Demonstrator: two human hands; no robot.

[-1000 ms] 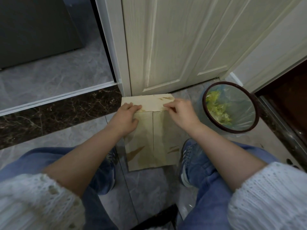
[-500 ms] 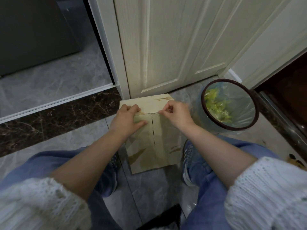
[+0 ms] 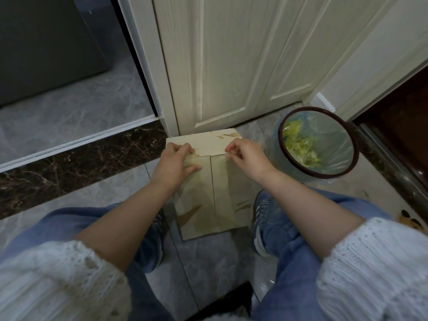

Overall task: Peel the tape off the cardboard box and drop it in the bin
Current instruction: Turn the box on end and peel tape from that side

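A flattened cardboard box point(image 3: 215, 200) lies on the floor tiles between my feet, its far flap folded against the door. Clear tape covers its surface and is hard to tell from the card. My left hand point(image 3: 176, 161) rests on the box's upper left, fingers curled over the fold and thumb flat on the panel. My right hand point(image 3: 245, 156) sits at the fold near the centre seam, its fingertips pinching at the tape edge there. The bin point(image 3: 318, 141), round with a dark rim and a clear liner holding green scraps, stands just right of the box.
A pale panelled door point(image 3: 222, 66) stands directly behind the box. A dark marble threshold point(image 3: 69, 172) runs to the left. My blue trainers point(image 3: 266, 218) and jeans flank the box. A dark doorway opens at the far right.
My right hand has shifted left along the fold toward the centre seam, and its fingertips have closed on the tape edge. My left hand stays on the upper left of the box.
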